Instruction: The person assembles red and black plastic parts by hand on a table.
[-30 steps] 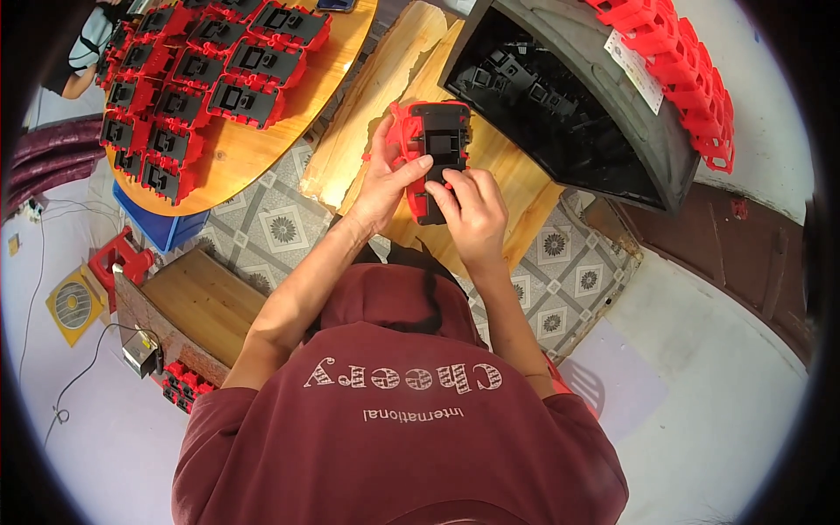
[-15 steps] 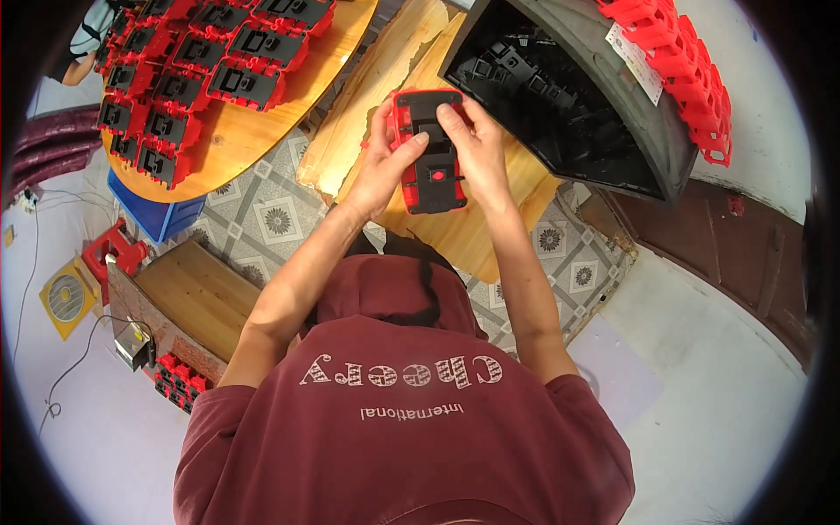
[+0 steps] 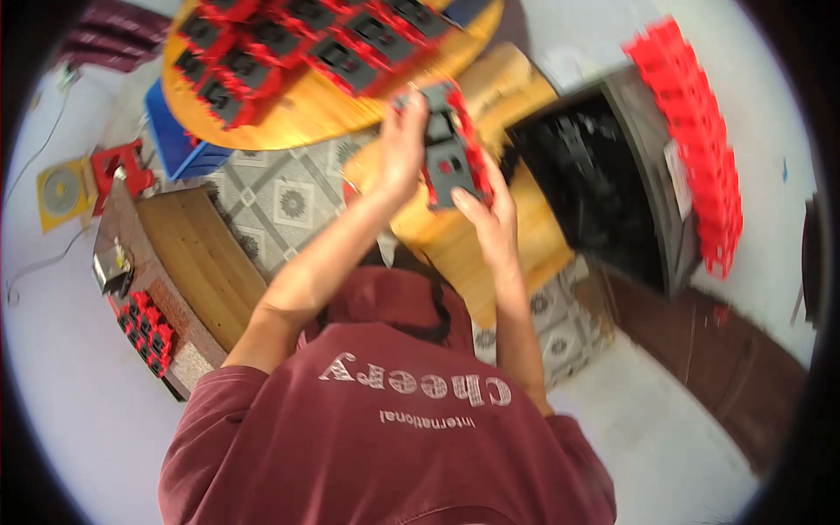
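Both hands hold a red plastic frame with a black and grey plate set in it, tilted in the air above a wooden board. My left hand is closed round its left edge, near the upper end. Lower down, my right hand grips the right side, its thumb lying on the lower part of the plate. Some blur softens the held piece, and most fingers are hidden behind it. Just beyond my left hand, rows of similar red and black assemblies cover much of the round wooden table.
A black tray-like box stands to the right, red plastic frames lined along its far side. Left are a blue bin, a red stool and a bench. More red and black pieces sit beyond the bench.
My view has swung, shifting the surroundings. The held piece has turned and tilted. My right thumb has moved from its upper part to its lower end, while my left hand sits higher.
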A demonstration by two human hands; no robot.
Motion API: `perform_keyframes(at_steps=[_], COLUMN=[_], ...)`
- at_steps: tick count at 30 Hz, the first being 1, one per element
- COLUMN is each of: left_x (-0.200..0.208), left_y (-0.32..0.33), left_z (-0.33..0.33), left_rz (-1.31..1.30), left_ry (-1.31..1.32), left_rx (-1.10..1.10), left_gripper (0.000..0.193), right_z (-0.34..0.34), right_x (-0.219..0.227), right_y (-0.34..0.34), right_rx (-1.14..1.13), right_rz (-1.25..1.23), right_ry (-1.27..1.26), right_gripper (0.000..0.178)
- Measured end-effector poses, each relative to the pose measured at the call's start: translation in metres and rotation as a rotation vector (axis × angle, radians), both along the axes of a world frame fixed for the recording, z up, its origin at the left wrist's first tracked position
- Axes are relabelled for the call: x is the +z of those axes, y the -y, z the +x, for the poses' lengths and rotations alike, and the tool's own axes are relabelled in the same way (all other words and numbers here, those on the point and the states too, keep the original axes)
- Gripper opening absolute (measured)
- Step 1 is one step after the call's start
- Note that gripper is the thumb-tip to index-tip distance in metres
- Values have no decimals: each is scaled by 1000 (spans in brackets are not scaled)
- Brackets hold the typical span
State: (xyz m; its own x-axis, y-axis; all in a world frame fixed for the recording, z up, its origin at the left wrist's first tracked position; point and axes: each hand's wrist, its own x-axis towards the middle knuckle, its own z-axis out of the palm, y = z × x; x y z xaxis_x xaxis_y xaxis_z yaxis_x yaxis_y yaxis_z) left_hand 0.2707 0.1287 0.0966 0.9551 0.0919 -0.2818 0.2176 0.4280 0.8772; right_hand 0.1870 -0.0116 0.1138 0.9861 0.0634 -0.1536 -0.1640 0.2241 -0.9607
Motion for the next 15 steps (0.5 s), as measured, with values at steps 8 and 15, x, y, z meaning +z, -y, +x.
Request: perform_keyframes(at_steps=[8, 15], left_x=[27, 35], left_y=[-64, -160], left_z=[-35, -25], left_rz=[-56, 415], left_ry=[236, 187], left_rx=[-255, 67], left_gripper=[118, 124], right_z=[16, 65], right_x=[9, 1], right_y=[-63, -113], right_rx=[-108, 395], right_rz=[-92, -205], right_ry=[101, 377], right_gripper=[63, 72])
